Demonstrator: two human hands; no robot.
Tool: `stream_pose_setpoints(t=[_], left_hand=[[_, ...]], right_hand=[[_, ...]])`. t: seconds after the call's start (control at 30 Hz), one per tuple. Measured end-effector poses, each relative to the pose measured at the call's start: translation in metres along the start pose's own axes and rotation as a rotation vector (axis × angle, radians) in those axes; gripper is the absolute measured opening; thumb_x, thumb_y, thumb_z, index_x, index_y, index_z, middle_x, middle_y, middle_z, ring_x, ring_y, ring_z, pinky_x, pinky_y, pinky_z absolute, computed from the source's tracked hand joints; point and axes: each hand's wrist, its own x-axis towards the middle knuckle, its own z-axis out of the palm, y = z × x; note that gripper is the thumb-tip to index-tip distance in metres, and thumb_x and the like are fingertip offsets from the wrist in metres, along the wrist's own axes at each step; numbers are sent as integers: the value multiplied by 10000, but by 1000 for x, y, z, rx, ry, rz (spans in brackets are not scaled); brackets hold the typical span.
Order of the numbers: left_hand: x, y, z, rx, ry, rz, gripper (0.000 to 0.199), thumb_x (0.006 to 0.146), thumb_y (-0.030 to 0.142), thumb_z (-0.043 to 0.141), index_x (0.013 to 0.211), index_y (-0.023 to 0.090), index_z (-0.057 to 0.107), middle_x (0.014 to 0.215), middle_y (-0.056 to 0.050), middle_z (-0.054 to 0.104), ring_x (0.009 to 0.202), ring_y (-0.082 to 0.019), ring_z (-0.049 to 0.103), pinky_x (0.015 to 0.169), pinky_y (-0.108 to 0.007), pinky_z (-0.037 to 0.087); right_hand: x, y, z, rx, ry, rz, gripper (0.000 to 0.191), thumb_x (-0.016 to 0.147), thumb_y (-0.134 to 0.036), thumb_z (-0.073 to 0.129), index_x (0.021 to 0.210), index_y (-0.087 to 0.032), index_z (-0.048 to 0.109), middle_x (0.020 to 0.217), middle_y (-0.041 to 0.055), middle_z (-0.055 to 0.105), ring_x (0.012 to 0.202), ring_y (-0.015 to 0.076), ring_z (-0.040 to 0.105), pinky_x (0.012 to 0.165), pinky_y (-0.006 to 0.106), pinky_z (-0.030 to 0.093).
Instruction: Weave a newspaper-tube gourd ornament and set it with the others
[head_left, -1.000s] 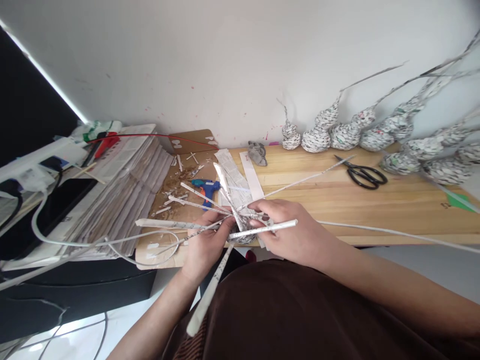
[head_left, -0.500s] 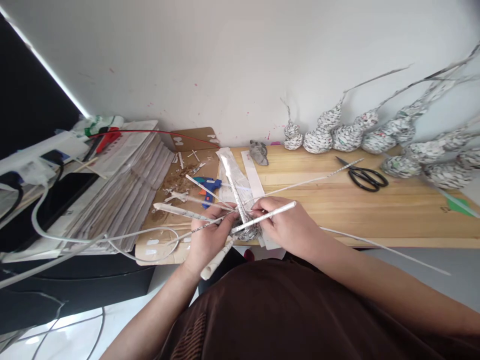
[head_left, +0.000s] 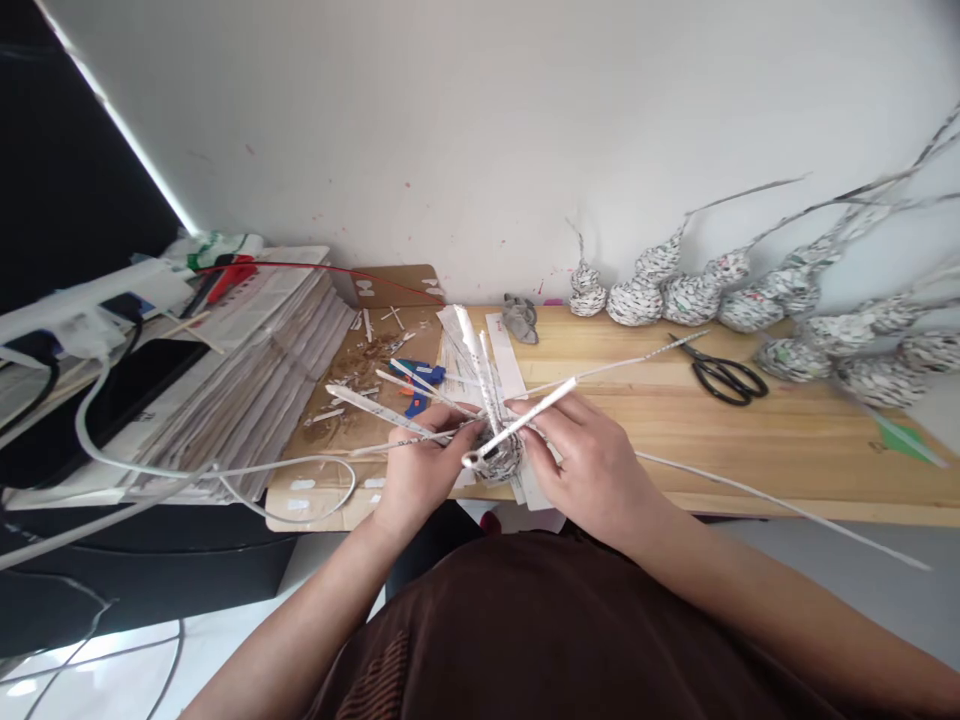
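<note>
Between my hands is a small round weave of rolled newspaper (head_left: 498,463), with several paper tubes (head_left: 375,407) sticking out of it in all directions. My left hand (head_left: 426,462) is closed on the left side of the weave, thumb on top. My right hand (head_left: 574,450) pinches at the right side, where a thin paper tube (head_left: 615,362) runs out toward the back right. A thicker white tube (head_left: 529,420) crosses over the weave in front of the right fingers. The fingertips of both hands are partly hidden by the tubes.
Several woven paper gourds (head_left: 636,300) with long stems line the wall at the right. Black scissors (head_left: 724,375) lie before them. A blue glue gun (head_left: 424,388) rests on stained cardboard (head_left: 322,470). Stacked newspapers (head_left: 292,350), a power strip (head_left: 90,310) and a white cable (head_left: 187,470) are at the left.
The weave has turned between my hands: the thick tube that pointed toward me at the lower left has swung away, and more tubes now stand up at the back. The view shifted slightly.
</note>
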Motion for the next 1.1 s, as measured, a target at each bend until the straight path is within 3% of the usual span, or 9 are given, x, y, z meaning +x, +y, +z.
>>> stream_pose_setpoints(t=[0.1, 0.2, 0.27, 0.4, 0.7, 0.83, 0.93, 1.0, 1.1], left_hand=[[2, -4, -1, 61, 38, 46, 120, 816, 286, 743, 885, 202, 795, 843, -42, 802, 748, -202, 755, 704, -290, 613], [4, -7, -4, 107, 76, 100, 121, 811, 291, 739, 879, 206, 794, 880, -47, 801, 784, -207, 754, 735, -301, 611], [6, -7, -6, 105, 73, 91, 112, 800, 290, 742, 852, 201, 786, 854, -45, 795, 770, -207, 749, 725, -300, 606], [8, -4, -9, 109, 50, 52, 109, 778, 274, 754, 846, 190, 773, 801, -30, 778, 726, -194, 732, 694, -286, 581], [9, -8, -6, 201, 15, 97, 79, 792, 268, 741, 815, 195, 762, 791, -28, 763, 727, -183, 709, 690, -287, 553], [9, -8, -4, 187, -10, 94, 94, 799, 288, 739, 820, 199, 758, 794, -34, 755, 705, -182, 698, 651, -280, 541], [10, -4, -3, 152, -36, 96, 92, 794, 288, 730, 809, 199, 748, 782, -34, 746, 710, -187, 695, 652, -281, 540], [10, -2, -2, 148, -46, 101, 81, 789, 273, 718, 810, 197, 738, 784, -32, 744, 714, -186, 691, 656, -280, 534], [12, -1, -1, 161, -59, 125, 49, 777, 236, 694, 767, 191, 711, 756, -28, 728, 706, -183, 676, 656, -277, 518]], right_hand=[[-2, 5, -1, 181, -21, 161, 191, 952, -124, 553, 1010, -208, 715, 991, 58, 762, 830, 176, 693, 754, 287, 546], [-6, 8, -1, 272, -38, 312, 59, 909, -202, 656, 868, -202, 699, 798, 11, 738, 611, 126, 602, 589, 242, 470], [-10, 9, 0, 292, -103, 360, 135, 909, -264, 674, 791, -198, 669, 667, -18, 673, 536, 110, 521, 529, 235, 405], [-16, 10, 1, 258, -208, 344, 286, 973, -308, 592, 714, -189, 616, 599, -30, 591, 542, 106, 496, 540, 237, 370], [1, 26, -5, 295, -49, 352, 161, 933, -202, 590, 946, -199, 750, 752, 8, 749, 647, 144, 675, 642, 259, 478], [12, 30, -2, 130, 7, 303, 107, 895, -243, 663, 847, -194, 745, 647, -9, 684, 565, 125, 579, 584, 254, 404], [22, 30, 0, 40, -9, 297, 378, 917, -373, 669, 591, -189, 616, 482, -42, 508, 465, 93, 417, 518, 260, 304], [29, 29, 2, 102, -20, 296, 443, 884, -437, 715, 549, -187, 568, 491, -42, 504, 476, 89, 418, 509, 257, 293], [37, 24, 7, 371, -122, 276, 271, 770, -438, 837, 786, -200, 709, 679, -25, 654, 571, 101, 540, 540, 235, 374]])
